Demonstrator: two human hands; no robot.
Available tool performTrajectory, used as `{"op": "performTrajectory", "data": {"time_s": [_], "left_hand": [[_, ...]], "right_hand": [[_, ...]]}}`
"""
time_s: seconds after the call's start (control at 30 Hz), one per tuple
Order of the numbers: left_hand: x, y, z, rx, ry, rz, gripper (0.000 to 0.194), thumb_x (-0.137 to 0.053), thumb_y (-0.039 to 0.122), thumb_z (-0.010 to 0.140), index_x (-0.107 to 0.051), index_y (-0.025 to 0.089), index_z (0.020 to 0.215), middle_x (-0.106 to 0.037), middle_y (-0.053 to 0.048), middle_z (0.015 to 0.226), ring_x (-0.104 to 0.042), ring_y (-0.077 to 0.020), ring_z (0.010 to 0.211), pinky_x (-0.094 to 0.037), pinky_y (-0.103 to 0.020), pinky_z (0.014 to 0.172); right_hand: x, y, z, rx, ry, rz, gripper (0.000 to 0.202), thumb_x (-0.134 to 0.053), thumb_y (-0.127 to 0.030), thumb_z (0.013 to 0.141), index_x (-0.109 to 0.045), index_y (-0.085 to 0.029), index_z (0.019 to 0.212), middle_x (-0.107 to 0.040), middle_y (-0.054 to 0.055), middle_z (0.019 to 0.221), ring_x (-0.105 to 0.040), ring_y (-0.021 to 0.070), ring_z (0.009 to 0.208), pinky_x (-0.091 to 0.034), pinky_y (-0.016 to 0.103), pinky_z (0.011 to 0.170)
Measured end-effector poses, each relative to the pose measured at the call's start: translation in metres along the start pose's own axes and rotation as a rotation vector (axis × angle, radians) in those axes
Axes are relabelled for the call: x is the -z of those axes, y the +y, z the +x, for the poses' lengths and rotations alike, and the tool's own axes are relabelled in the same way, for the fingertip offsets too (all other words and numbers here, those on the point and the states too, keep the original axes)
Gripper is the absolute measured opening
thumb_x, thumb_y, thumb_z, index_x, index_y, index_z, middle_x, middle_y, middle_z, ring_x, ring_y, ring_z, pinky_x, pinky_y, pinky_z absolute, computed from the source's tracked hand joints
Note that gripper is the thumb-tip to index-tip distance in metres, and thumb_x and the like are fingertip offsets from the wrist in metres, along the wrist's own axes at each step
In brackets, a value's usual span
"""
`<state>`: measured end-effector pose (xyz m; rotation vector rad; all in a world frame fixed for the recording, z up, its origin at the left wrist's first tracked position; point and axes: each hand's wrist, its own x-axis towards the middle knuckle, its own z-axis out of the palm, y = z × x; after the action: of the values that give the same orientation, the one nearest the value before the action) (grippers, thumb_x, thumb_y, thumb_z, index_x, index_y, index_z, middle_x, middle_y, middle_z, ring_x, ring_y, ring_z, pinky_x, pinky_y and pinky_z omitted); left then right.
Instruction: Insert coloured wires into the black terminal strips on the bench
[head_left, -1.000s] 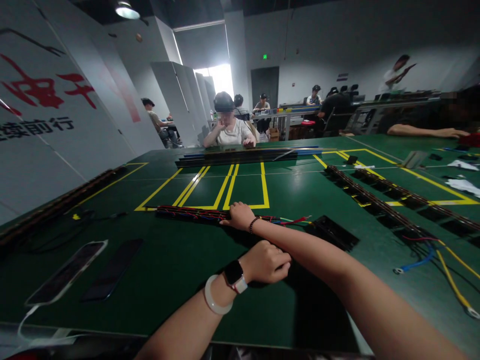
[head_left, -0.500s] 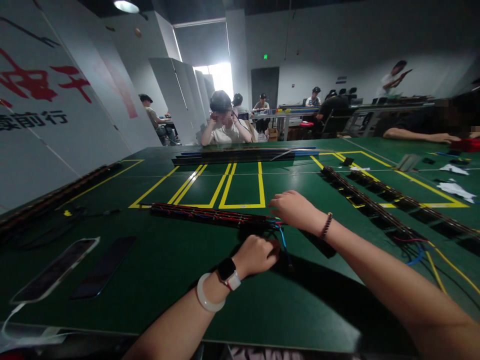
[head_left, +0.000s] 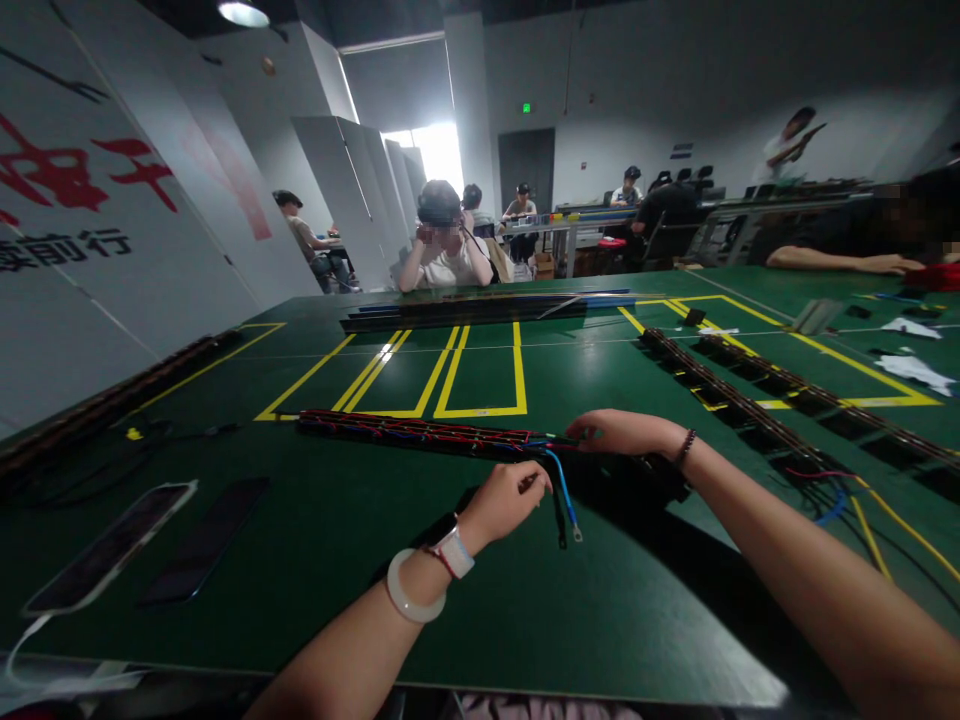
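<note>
While holding left hand (head_left: 506,502) half-curled by blue cable (head_left: 562,482), has right hand (head_left: 619,433) nearly closed at end of wire bundle (head_left: 420,432). Cannot tell fingers' grip. Reads "前行" on wall (head_left: 161,258).

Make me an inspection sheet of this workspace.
Surface: green table, marked with yellow tape.
Job's things: long dark strip carrying red and blue wires, lying crosswise.
Clutter: white-edged phone and dark phone at left; white scraps at far right.
Left hand: near side of the strip's right end; grip unclear.
Right hand: at the strip's right end; grip unclear.
Cables: lugged blue cable bent toward the near edge; white cable at one phone; yellow cables at right.
Surroundings: person seated opposite; others behind.
</note>
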<state>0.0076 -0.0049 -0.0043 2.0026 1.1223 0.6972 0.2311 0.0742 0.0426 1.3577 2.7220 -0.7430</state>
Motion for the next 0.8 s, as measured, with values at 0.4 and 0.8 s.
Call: {"op": "performTrajectory", "data": {"time_s": [0.4,0.8], "left_hand": [[0.000,-0.003,0.005,0.392,-0.274,-0.790,0.026,-0.047,0.031,0.083,-0.054,0.010,0.096,-0.063,-0.010,0.080,-0.059,-0.0101,0.054,-0.038,-0.017,0.041],[-0.011,-0.006,0.001,0.496,-0.209,-0.880,0.008,-0.039,0.021,0.088,-0.034,0.017,0.083,-0.066,-0.011,0.078,-0.061,-0.0115,0.050,-0.038,-0.016,0.039]], "right_hand": [[-0.011,0.004,0.005,-0.053,-0.113,-0.045,0.031,-0.054,-0.037,0.078,-0.065,-0.013,0.096,-0.064,0.004,0.078,-0.050,0.0129,0.060,-0.031,0.022,0.051],[-0.031,-0.032,0.009,-0.022,-0.003,-0.020,0.024,-0.062,-0.033,0.075,-0.064,-0.015,0.092,-0.062,0.002,0.074,-0.048,0.0111,0.058,-0.027,0.021,0.048]]}}
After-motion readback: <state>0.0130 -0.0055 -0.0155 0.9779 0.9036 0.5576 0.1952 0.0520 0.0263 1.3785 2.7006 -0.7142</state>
